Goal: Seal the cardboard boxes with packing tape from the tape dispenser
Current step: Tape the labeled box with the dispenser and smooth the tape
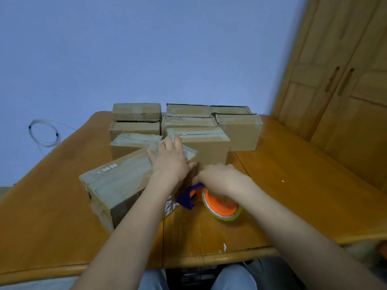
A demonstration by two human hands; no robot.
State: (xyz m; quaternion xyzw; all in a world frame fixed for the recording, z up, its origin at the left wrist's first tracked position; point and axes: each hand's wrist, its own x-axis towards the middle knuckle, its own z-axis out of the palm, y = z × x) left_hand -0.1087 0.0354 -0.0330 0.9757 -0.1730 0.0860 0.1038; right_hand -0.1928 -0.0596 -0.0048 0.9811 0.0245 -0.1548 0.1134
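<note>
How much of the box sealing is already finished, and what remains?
Done: the box behind the hands shows glossy tape along its top seam. In hand: the left hand presses flat on the near box; the right hand grips the tape dispenser beside it. Left: some rear boxes show dark gaps at their flaps.

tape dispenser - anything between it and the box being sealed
Nothing visible. The tape dispenser, gripped by the right hand, sits right against the near end of the tilted box. The left hand lies flat on the box top, farther along the seam, not between them.
</note>
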